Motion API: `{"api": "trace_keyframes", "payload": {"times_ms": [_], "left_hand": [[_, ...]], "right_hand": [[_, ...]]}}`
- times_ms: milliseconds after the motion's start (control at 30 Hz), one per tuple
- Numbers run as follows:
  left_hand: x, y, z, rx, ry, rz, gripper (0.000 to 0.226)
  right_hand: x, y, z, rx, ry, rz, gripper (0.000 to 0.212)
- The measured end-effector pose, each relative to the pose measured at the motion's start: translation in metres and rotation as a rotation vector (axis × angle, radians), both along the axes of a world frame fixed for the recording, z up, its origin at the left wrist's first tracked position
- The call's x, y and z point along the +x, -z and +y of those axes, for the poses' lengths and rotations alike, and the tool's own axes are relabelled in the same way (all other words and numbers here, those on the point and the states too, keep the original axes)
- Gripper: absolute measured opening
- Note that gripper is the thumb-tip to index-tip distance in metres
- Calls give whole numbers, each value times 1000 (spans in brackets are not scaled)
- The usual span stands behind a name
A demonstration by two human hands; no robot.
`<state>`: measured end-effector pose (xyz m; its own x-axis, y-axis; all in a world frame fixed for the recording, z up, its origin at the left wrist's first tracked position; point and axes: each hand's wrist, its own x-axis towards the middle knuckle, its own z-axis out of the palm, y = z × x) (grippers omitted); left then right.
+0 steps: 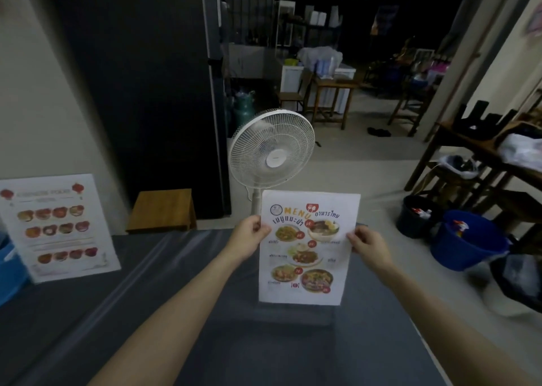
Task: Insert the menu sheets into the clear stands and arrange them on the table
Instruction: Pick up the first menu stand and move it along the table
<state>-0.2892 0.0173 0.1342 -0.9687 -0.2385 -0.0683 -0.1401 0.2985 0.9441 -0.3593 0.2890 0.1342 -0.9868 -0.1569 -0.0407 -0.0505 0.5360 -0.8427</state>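
Observation:
A white menu sheet with food photos and the word MENU stands upright over the grey table. My left hand pinches its left edge and my right hand pinches its right edge. Below the sheet a clear stand's base rests on the table; whether the sheet sits inside the stand I cannot tell. At the far left a second menu in a clear stand stands upright on the table, showing rows of dishes and red lanterns.
A white pedestal fan stands just behind the table. A small wooden stool sits left of it. A blue bin and a dark bucket are on the floor at right, by wooden tables.

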Motion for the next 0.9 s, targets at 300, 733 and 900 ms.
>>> {"api": "trace_keyframes", "payload": {"times_ms": [300, 733, 900], "left_hand": [[-89, 10, 23, -47, -15, -25, 20], [-180, 36, 64, -74, -100, 1, 20], [-195, 42, 69, -89, -93, 13, 19]], "right_hand": [[-97, 11, 25, -10, 2, 3, 22], [-183, 36, 46, -122, 86, -6, 22], [-198, 39, 50, -153, 101, -42, 23]]}}
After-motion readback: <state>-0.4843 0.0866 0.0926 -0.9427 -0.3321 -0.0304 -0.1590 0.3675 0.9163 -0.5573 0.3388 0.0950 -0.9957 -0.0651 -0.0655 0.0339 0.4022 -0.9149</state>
